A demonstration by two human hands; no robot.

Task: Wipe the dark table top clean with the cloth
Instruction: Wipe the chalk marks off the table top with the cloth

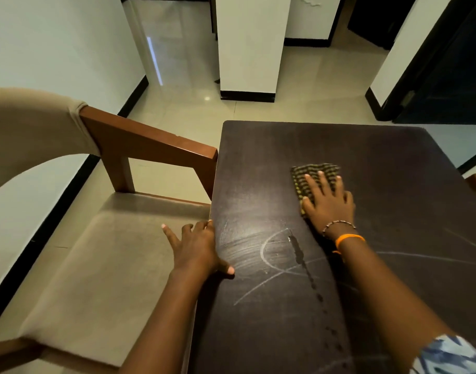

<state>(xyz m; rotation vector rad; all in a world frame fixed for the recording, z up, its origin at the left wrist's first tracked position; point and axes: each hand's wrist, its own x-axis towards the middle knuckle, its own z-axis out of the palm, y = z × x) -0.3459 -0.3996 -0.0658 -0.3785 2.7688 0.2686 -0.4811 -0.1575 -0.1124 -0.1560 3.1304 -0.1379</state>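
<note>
Dark wood fills the right half of the view: a table (380, 157) whose top carries pale chalk-like curves and lines (274, 249) near its front-left part, with a smeared patch beside them and a dotted dark streak running toward the near edge. A person's right hand (330, 205) lies flat on a cloth (308, 174) — dark with a yellowish woven pattern — near the middle of the top, fingers spread and palm pressing down, not curled around the fabric. An orange band (349, 238) and a beaded bracelet (338, 225) circle that wrist; a blue-and-white sleeve (447, 357) shows at the lower right corner. The left hand (197, 248) rests open at the table's left edge, thumb on the top, fingers splayed over the side, holding nothing.

Just beside that edge stands a chair (150, 143) with brown wooden arms and beige upholstery — its armrest end touches or nearly touches the table's side; which cannot be told. Glossy pale floor tiles (299, 90) stretch beyond, past a white pillar (247, 44) with a black base. A dark door (453, 76) stands at the far right.
</note>
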